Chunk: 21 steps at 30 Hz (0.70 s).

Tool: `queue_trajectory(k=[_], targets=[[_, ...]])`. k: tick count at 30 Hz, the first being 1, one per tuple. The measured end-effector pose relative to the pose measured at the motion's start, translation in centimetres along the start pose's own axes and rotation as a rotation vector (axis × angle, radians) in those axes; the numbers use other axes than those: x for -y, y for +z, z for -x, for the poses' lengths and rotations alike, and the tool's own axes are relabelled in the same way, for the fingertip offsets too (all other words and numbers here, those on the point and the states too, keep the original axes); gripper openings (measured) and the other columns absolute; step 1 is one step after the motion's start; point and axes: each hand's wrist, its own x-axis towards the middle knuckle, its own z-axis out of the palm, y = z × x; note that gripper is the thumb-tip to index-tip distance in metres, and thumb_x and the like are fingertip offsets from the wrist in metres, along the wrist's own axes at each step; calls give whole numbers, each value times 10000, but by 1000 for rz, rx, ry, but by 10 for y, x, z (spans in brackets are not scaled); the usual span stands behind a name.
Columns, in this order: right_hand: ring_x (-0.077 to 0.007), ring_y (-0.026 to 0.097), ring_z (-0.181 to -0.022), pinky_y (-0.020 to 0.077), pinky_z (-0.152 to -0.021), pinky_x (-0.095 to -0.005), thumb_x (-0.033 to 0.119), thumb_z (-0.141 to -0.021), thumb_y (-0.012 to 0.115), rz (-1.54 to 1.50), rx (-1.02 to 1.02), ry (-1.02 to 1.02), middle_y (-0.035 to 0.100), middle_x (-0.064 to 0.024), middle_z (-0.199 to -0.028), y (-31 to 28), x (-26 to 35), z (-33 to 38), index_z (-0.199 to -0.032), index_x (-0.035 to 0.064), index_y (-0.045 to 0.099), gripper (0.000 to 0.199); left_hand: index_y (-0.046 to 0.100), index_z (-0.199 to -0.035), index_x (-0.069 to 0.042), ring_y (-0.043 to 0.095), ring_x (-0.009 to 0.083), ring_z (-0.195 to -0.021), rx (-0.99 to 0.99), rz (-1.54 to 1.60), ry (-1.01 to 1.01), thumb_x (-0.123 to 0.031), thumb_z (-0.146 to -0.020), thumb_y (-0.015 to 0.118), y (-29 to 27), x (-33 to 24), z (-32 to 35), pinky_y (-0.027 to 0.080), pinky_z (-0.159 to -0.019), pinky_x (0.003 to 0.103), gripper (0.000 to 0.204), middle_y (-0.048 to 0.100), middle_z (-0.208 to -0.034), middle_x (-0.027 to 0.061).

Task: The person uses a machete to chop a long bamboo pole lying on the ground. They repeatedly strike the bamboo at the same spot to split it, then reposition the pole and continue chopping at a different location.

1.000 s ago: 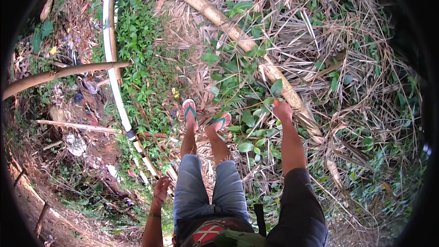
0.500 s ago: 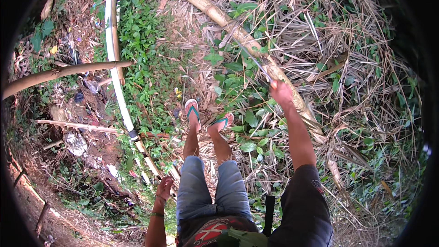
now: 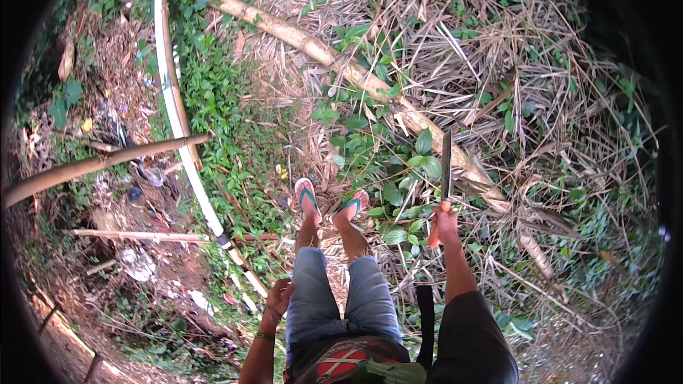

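In my right hand (image 3: pixel 444 226) is a machete (image 3: pixel 446 167) with an orange handle. Its blade points away from me, its tip over the dry leaves beside a thick bamboo pole (image 3: pixel 302 43). This pole runs diagonally across the ground from the far middle toward the right, and its near part is partly covered by leaves. My left hand (image 3: pixel 279 296) hangs beside my left thigh. Its fingers are loosely curled and slightly apart, with nothing visible in them.
A long white pipe (image 3: pixel 171 92) curves along my left, with a brown pole (image 3: pixel 107 163) over it. Litter (image 3: pixel 139 263) lies beyond. Green plants (image 3: pixel 213 92) line the pipe, and dry leaves (image 3: pixel 512 50) are heaped on the right. My feet wear flip-flops (image 3: pixel 306 195).
My right hand has drawn back toward me, and the machete has swung from lying along the bamboo pole to pointing straight ahead. The view has shifted slightly; my left hand remains by my thigh.
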Motion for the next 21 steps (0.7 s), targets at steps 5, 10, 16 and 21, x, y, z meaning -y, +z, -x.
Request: queue_trajectory(k=[5,10,16,21], targets=[[-148,453,-440,391,-412,-289,150,-815,676,-564,96,53,466,-13,-576,90,-25,25,-798,102,505,178,532,-1281,-71,601,277,-1072,110,-375,220,-299,-838,728,-12,-32,-59,505,-895,359,536,596,-1198,149],[-145,455,-433,401,-401,-299,101,-804,664,-797,112,93,477,-16,-569,118,-9,39,-835,66,537,135,270,-1479,-75,513,401,-1190,264,-980,244,-565,-623,815,-29,34,-145,455,-997,441,1127,444,-1387,226],[-112,388,-465,379,-449,-285,124,-850,625,-1178,-305,-487,397,17,-569,81,72,34,-866,70,497,139,284,-1410,-35,532,377,-1204,189,-1017,-173,-608,-478,859,-33,31,-167,451,-993,437,1236,526,-1314,224],[-131,447,-479,421,-475,-294,140,-875,609,-958,-716,-549,486,0,-608,216,42,-58,-866,64,517,120,319,-1391,-50,569,397,-1150,114,-1197,-128,-624,-478,852,-21,-26,-169,486,-940,453,1203,536,-1283,247]])
